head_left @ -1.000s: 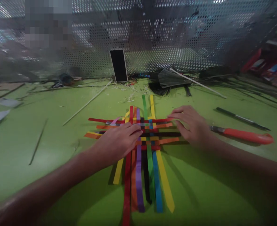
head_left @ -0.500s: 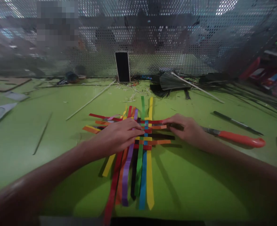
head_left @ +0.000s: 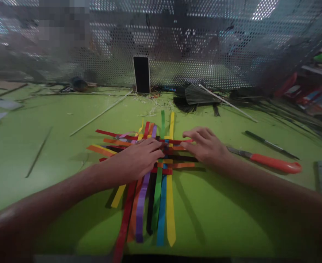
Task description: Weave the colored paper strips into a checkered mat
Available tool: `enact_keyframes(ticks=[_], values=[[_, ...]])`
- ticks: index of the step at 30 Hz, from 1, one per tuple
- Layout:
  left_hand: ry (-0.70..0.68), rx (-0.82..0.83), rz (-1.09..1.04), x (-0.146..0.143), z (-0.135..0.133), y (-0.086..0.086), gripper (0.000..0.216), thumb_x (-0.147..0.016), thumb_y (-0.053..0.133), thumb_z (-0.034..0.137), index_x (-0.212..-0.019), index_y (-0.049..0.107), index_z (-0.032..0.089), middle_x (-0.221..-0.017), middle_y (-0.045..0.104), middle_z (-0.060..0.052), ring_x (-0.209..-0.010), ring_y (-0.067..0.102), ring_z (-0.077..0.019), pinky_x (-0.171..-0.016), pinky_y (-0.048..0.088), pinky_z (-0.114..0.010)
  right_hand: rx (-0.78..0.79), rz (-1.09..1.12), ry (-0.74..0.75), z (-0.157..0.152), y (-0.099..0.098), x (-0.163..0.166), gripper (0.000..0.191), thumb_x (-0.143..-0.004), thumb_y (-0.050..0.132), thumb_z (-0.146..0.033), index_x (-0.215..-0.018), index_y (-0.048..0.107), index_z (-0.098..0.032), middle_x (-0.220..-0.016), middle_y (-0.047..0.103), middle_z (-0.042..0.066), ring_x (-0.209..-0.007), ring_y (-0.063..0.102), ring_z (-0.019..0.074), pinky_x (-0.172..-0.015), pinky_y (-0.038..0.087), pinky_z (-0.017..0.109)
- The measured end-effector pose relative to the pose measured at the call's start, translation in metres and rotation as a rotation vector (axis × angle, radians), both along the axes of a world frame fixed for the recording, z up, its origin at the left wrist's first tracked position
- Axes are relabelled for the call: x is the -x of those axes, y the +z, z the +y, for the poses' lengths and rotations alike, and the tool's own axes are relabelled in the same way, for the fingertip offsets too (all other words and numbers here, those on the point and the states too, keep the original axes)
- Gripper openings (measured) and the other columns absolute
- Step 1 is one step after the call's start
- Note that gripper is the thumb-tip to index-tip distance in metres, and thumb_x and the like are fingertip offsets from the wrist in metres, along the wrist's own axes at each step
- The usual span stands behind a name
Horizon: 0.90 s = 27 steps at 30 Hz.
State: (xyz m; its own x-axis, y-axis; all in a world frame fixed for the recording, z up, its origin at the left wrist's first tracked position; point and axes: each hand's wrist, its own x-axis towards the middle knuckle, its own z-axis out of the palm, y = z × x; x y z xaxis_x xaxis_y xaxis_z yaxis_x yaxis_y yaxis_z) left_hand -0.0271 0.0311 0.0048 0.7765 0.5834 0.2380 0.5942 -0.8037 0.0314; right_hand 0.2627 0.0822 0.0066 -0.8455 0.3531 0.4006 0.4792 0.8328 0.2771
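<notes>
Coloured flat strips lie interlaced in a woven mat on the green table. Lengthwise strips, including a yellow strip (head_left: pixel 171 215), a blue strip (head_left: pixel 161 219) and a purple strip (head_left: pixel 141 219), stretch towards me. Crosswise strips stick out both sides, among them a black strip (head_left: pixel 187 159) and an orange strip (head_left: pixel 185 165) at right. My left hand (head_left: pixel 137 157) rests flat over the weave, fingers extended, covering part of it. Just above the right ends of the upper red and orange strips, my right hand (head_left: pixel 206 146) is open, thumb and fingers apart.
To the right lie an orange-handled knife (head_left: pixel 276 163) and a dark thin-tipped tool (head_left: pixel 270 144). A phone (head_left: pixel 142 75) leans upright against the perforated metal screen (head_left: pixel 199 47). Dark fibre bundles (head_left: pixel 198 95), shavings and thin sticks (head_left: pixel 100 113) are scattered behind the weave.
My right thumb and fingers have parted from the red strip's end, which they were pinching. My left hand still lies on the weave. The whole view has shifted slightly.
</notes>
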Motion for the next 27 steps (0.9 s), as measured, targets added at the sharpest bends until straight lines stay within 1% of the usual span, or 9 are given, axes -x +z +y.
enact_keyframes(ticks=[2, 5, 7, 10, 15, 19, 23, 25, 27], values=[[0.004, 0.013, -0.024, 0.000, 0.001, -0.002, 0.025, -0.101, 0.051, 0.014, -0.118, 0.069, 0.016, -0.133, 0.067, -0.014, -0.131, 0.058, -0.0291, -0.113, 0.050, -0.049, -0.040, -0.068, 0.059, 0.003, 0.003, 0.003, 0.025, -0.105, 0.050, -0.014, -0.112, 0.074, -0.020, -0.119, 0.071, 0.011, -0.109, 0.059, 0.0272, -0.088, 0.049, 0.042], [-0.004, 0.024, -0.040, 0.002, 0.004, -0.005, 0.026, -0.100, 0.049, 0.013, -0.117, 0.069, 0.017, -0.133, 0.067, -0.014, -0.130, 0.059, -0.0289, -0.113, 0.051, -0.049, -0.105, -0.124, 0.122, 0.008, 0.007, 0.008, 0.026, -0.106, 0.048, -0.013, -0.104, 0.073, -0.017, -0.107, 0.074, 0.009, -0.100, 0.061, 0.0251, -0.082, 0.048, 0.039], [-0.018, 0.011, -0.020, 0.003, 0.007, -0.006, 0.025, -0.100, 0.050, 0.013, -0.116, 0.069, 0.016, -0.134, 0.066, -0.015, -0.129, 0.060, -0.0292, -0.112, 0.051, -0.050, -0.141, -0.130, 0.152, 0.012, 0.010, 0.009, 0.026, -0.106, 0.048, -0.013, -0.101, 0.073, -0.016, -0.104, 0.075, 0.009, -0.096, 0.061, 0.0242, -0.080, 0.048, 0.038], [-0.044, -0.023, 0.020, 0.002, 0.009, -0.004, 0.022, -0.099, 0.053, 0.012, -0.112, 0.069, 0.016, -0.137, 0.065, -0.017, -0.129, 0.060, -0.0300, -0.112, 0.050, -0.050, -0.139, -0.138, 0.191, 0.015, 0.014, 0.009, 0.026, -0.106, 0.047, -0.012, -0.099, 0.073, -0.015, -0.102, 0.075, 0.009, -0.092, 0.060, 0.0230, -0.079, 0.049, 0.037], [-0.039, -0.037, 0.053, -0.001, 0.009, 0.003, 0.021, -0.096, 0.058, 0.007, -0.110, 0.070, 0.017, -0.139, 0.064, -0.016, -0.134, 0.058, -0.0274, -0.116, 0.047, -0.045, -0.072, -0.156, 0.232, 0.016, 0.017, 0.007, 0.024, -0.106, 0.047, -0.012, -0.104, 0.071, -0.012, -0.098, 0.071, 0.011, -0.086, 0.059, 0.0222, -0.076, 0.049, 0.034], [-0.058, -0.062, 0.065, 0.000, 0.009, 0.004, 0.021, -0.097, 0.056, 0.006, -0.110, 0.070, 0.016, -0.138, 0.065, -0.015, -0.133, 0.058, -0.0263, -0.118, 0.046, -0.044, 0.000, -0.152, 0.207, 0.016, 0.011, 0.005, 0.025, -0.106, 0.045, -0.012, -0.103, 0.069, -0.013, -0.101, 0.069, 0.012, -0.085, 0.060, 0.0211, -0.074, 0.049, 0.032], [-0.065, -0.043, 0.060, 0.001, 0.007, 0.005, 0.024, -0.096, 0.055, 0.004, -0.112, 0.069, 0.016, -0.142, 0.064, -0.015, -0.130, 0.061, -0.0269, -0.115, 0.048, -0.046, 0.037, -0.145, 0.220, 0.022, 0.006, 0.003, 0.029, -0.107, 0.040, -0.011, -0.100, 0.068, -0.014, -0.095, 0.069, 0.011, -0.083, 0.060, 0.0211, -0.072, 0.049, 0.031], [-0.066, -0.020, 0.059, 0.001, 0.007, 0.004, 0.024, -0.096, 0.054, 0.004, -0.111, 0.069, 0.016, -0.143, 0.064, -0.015, -0.130, 0.061, -0.0270, -0.114, 0.049, -0.045, 0.097, -0.111, 0.238, 0.027, 0.006, 0.002, 0.030, -0.106, 0.040, -0.011, -0.098, 0.069, -0.013, -0.092, 0.070, 0.011, -0.082, 0.061, 0.0206, -0.070, 0.048, 0.030], [-0.055, 0.004, 0.050, 0.000, 0.007, 0.002, 0.023, -0.097, 0.055, 0.005, -0.111, 0.069, 0.017, -0.141, 0.065, -0.014, -0.129, 0.061, -0.0271, -0.114, 0.050, -0.045, 0.227, -0.051, 0.238, 0.032, 0.009, 0.001, 0.029, -0.106, 0.043, -0.012, -0.100, 0.070, -0.014, -0.093, 0.071, 0.010, -0.083, 0.063, 0.0199, -0.071, 0.049, 0.030]])
